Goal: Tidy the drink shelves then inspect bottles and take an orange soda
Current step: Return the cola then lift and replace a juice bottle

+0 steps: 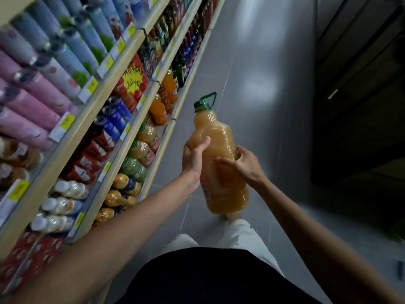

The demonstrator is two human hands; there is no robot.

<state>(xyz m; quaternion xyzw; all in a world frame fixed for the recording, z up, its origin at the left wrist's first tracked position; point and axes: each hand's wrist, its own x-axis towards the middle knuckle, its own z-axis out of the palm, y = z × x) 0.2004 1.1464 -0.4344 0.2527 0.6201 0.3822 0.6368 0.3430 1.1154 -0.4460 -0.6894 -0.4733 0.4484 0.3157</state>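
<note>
I count one large clear plastic bottle of cloudy orange drink [215,130] with one green cap [200,105]. There are two hands, my left hand [194,157] and my right hand [245,164]. I see three beige shelf rails [74,137]. On the lowest shelf I make out two bright orange soda bottles [169,84] and one darker reddish bottle [164,97]. The shelf above has three blue cans [116,115], three white-capped pale bottles [65,188] and one yellow starburst price sign [131,79]. The top rail carries at least six yellow price tags [65,122]. The tall pink and pale blue cartons [32,110] are too blurred for me to count.
</note>
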